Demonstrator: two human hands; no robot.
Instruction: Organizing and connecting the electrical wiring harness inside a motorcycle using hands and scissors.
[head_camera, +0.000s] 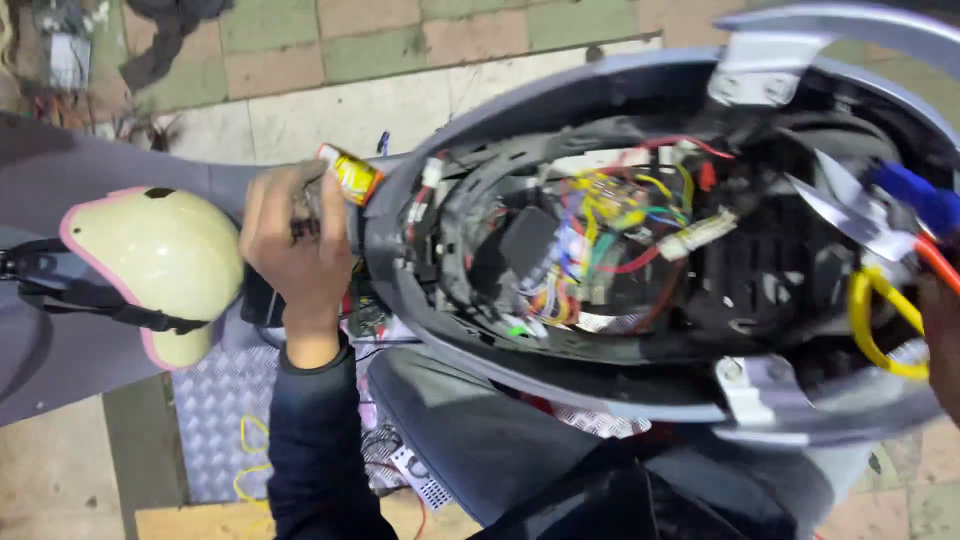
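The left hand (293, 243) is closed around a small yellow and red can (352, 173), held beside the open scooter body (420, 300). The right hand (942, 340) touches a yellow cable (868, 320) at the edge; I cannot tell its grip.

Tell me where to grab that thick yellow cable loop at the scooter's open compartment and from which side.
Grip the yellow cable on the outer curve of its loop, coming from above. The bend stands free of the scooter body there, while its ends run under the right hand and other wires.
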